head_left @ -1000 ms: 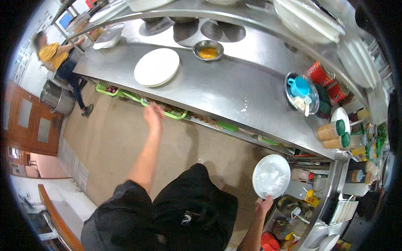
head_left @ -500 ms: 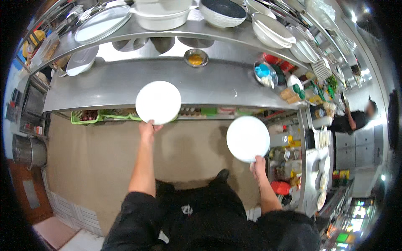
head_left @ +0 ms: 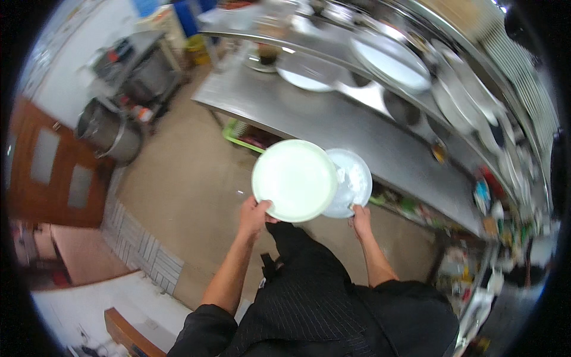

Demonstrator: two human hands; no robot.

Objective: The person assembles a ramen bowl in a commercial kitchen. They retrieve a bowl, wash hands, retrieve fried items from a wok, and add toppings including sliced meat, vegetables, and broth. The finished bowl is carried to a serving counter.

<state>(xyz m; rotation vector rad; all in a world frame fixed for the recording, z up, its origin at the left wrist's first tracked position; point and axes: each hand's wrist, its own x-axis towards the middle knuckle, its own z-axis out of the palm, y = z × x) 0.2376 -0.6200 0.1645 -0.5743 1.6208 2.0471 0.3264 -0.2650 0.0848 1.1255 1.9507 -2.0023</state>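
A round white plate is gripped at its near rim by my left hand, thumb on top. My right hand pinches the near edge of a second round plate, which looks slightly greyer and glossy. The left plate overlaps the right one's left side in view; whether they touch, I cannot tell. Both plates are held out in front of me, above the floor and close to the front edge of the steel counter.
Stacked white dishes fill the shelf over the counter. A green basket sits beneath it. To the left stand a large metal pot and a brown wooden door. Shelves with bottles are at the right.
My view has turned to the left. The two plates, formerly wide apart, have come together so that the left one overlaps the right one. Both hands keep their holds.
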